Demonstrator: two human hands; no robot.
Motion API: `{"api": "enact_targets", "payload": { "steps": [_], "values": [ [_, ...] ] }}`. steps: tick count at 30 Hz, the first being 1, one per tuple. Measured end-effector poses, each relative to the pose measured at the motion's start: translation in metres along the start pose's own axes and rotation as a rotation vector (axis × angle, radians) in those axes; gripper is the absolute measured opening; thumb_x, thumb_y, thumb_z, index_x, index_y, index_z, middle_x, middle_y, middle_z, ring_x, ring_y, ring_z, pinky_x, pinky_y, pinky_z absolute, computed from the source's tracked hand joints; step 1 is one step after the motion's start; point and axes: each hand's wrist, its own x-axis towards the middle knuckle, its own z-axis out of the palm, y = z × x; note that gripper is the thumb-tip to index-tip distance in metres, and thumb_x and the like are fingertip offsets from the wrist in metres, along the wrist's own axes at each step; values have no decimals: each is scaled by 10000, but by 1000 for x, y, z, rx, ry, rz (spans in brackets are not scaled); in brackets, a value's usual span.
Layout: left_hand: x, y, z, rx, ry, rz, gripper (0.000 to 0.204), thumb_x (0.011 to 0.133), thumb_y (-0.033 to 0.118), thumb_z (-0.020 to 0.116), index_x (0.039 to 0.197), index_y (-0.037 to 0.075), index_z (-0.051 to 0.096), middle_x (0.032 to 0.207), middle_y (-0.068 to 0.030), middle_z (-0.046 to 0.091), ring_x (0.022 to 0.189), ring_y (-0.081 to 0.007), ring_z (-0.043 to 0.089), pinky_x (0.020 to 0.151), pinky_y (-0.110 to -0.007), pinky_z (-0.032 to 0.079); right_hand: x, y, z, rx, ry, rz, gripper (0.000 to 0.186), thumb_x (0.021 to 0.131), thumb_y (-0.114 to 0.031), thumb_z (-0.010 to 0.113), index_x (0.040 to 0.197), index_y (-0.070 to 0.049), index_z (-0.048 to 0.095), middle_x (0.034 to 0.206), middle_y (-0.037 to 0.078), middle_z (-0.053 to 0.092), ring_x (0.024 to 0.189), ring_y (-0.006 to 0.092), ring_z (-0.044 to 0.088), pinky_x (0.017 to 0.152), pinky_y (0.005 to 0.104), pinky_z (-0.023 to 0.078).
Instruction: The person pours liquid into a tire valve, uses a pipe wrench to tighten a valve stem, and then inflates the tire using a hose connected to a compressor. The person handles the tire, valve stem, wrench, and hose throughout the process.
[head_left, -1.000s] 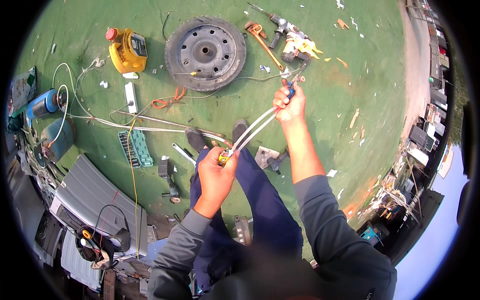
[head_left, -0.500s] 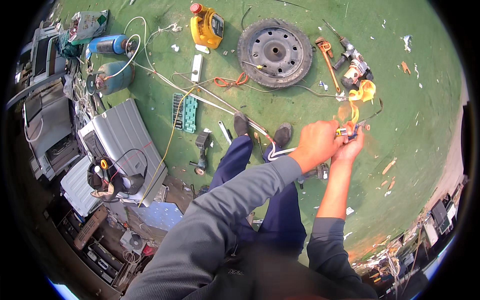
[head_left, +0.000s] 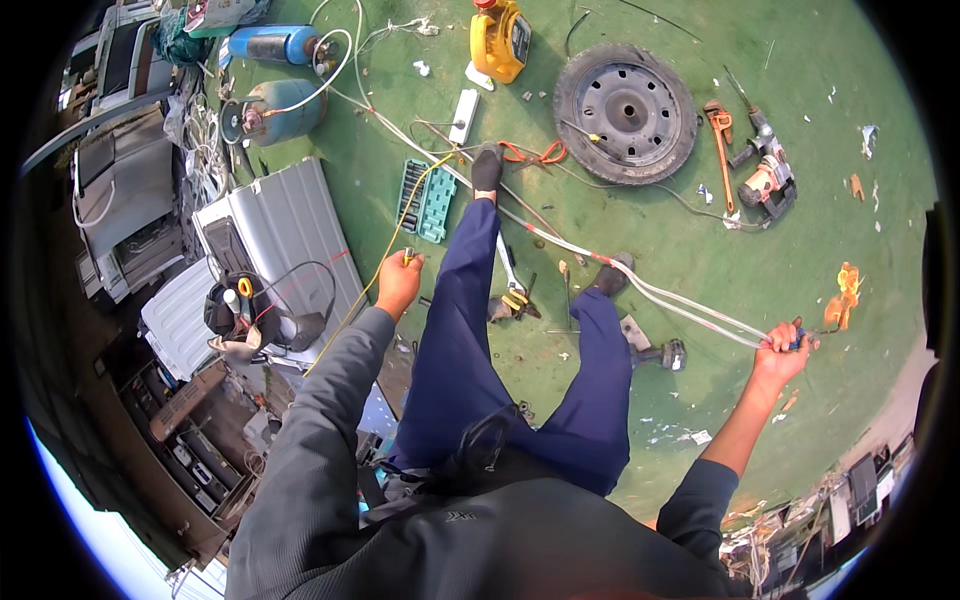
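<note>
Hands apart — left hand point(head_left: 399, 283) gripping yellow cord point(head_left: 385, 262), right hand point(head_left: 781, 352) clear hoses point(head_left: 660, 294).

Green floor point(head_left: 800, 250), worn and littered with small scraps. Lying directly on it: a car wheel point(head_left: 626, 112) flat on its side at top centre; a yellow jug point(head_left: 499, 38) just left of the wheel; a red pipe wrench point(head_left: 721, 150) and a power drill point(head_left: 766, 180) to the wheel's right; a teal socket tray point(head_left: 425, 200) near a white power strip point(head_left: 463, 115); two blue gas cylinders point(head_left: 275, 100) at upper left, on their sides; grey metal panels point(head_left: 280, 230) at left; pale hoses point(head_left: 560, 240) running across the floor between the cylinders and the right side.
</note>
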Motion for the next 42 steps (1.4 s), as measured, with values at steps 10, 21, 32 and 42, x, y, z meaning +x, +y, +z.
{"api": "enact_targets", "payload": {
  "steps": [10,21,32,42],
  "values": [
    [209,24,-96,339,128,92,391,956,363,636,991,-16,725,876,-259,708,848,-441,690,797,-478,524,-13,127,43,204,80,15,467,1008,-297,588,1257,88,499,742,10,401,532,91,315,444,247,239],
    [431,125,-144,392,139,306,318,928,299,651,1020,6,734,968,-219,742,971,-391,713,867,-458,538,113,314,109,224,8,280,323,1042,-270,574,853,-79,396,723,2,346,541,91,307,476,272,248],
    [596,117,-101,42,349,140,272,950,275,640,1032,32,732,931,-172,738,827,-311,693,759,-431,532,223,271,88,206,-55,173,337,1077,-324,546,962,-26,439,721,-3,321,545,90,297,460,262,262],
    [688,169,-142,-1100,628,-5,453,963,503,645,967,50,622,768,-113,633,511,-154,397,441,-308,305,208,214,96,182,51,475,276,1104,-292,518,1101,-18,489,729,-21,312,562,62,278,485,229,253]
  ]
}}
